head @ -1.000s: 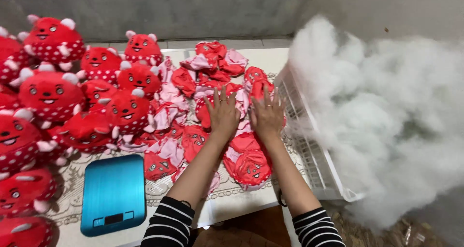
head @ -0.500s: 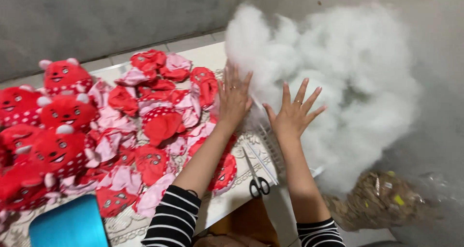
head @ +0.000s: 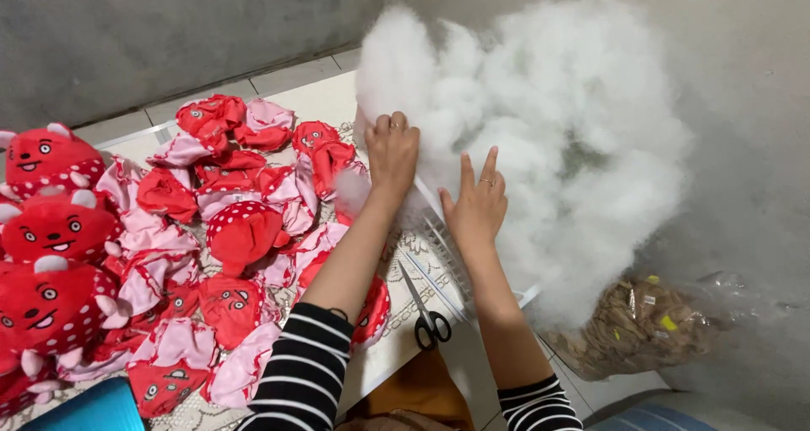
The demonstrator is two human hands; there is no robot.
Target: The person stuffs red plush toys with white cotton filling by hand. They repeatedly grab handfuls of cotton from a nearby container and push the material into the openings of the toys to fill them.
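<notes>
A big heap of white stuffing fibre [head: 548, 144] fills a white wire basket [head: 443, 250] at the table's right edge. My left hand [head: 392, 153] is curled into the near side of the fibre, fingers closed on a tuft. My right hand [head: 478, 205] presses flat against the fibre with fingers spread, holding nothing. Both sleeves are black-and-white striped. Left of my arms lie several flat, unstuffed red and pink toy skins [head: 245, 228] on a lace cloth.
Stuffed red plush toys [head: 51, 228] are piled at the far left. Scissors [head: 429, 317] lie near the table's front edge. A blue scale corner [head: 93, 410] shows bottom left. A clear bag of brownish material [head: 650, 330] sits on the floor, right.
The view swung right. Both hands left the toy skins and moved to the fibre heap; my left hand went from spread to closed on the stuffing.
</notes>
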